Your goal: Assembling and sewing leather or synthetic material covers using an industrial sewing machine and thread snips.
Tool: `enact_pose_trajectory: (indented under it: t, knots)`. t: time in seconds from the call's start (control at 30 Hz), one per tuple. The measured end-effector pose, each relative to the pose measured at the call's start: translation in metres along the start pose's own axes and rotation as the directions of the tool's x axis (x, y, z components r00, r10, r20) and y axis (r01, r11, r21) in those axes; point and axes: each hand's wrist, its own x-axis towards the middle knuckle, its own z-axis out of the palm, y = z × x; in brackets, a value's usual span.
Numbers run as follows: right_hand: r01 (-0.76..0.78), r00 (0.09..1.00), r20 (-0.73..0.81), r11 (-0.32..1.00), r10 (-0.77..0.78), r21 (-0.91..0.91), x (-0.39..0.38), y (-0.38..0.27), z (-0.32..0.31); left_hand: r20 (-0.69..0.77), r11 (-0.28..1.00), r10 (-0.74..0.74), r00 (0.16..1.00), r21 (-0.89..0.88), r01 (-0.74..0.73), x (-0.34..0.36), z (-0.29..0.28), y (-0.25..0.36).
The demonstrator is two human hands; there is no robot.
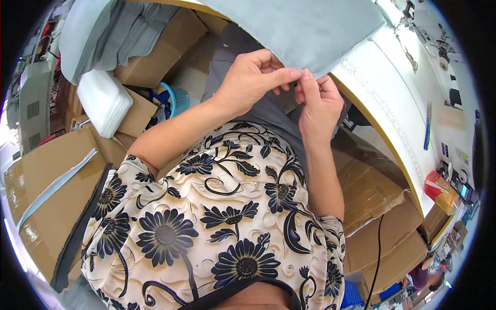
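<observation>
Seated person (227,206): clock's centre, facing 12
Cloth (305,36): 1 o'clock, on the table (387,111), overhanging its edge
Slim tool (427,135): near 3, same table
Stacked pieces (126,39): between 10 and 11
Basket (179,99): same bearing, nearer
Trays (101,101): 10, left of the basket
Left carton (57,178): 9
Right carton (369,188): past 3

A smooth white desk (390,101) with a yellow edge spans the right; brown cardboard boxes (49,178) flank both sides; a vented grey boxy unit (35,93) stands far left.
</observation>
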Motion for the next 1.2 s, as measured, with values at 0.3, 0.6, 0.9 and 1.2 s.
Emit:
enact_pose_trajectory:
  t: [0.3,0.6,0.9,1.2]
  knots:
    - [-0.035,0.99,0.14,0.985,0.011,0.167,0.0,0.001,-0.008,0.039,0.967,-0.009,0.999,-0.254,0.019,0.002,0.001,-0.007]
    - [0.023,0.983,0.182,0.998,-0.013,-0.051,-0.005,0.006,-0.032,0.112,0.983,-0.083,0.99,-0.152,0.1,0.0,-0.038,-0.008]
    - [-0.021,1.0,-0.017,0.982,0.025,0.189,-0.009,0.004,-0.059,-0.273,0.995,0.035,0.961,0.1,-0.008,0.017,-0.134,0.043]
    - [0.069,0.988,0.138,0.998,-0.067,-0.013,-0.016,0.012,-0.032,0.11,0.991,-0.123,0.986,-0.034,0.127,0.004,-0.005,-0.009]
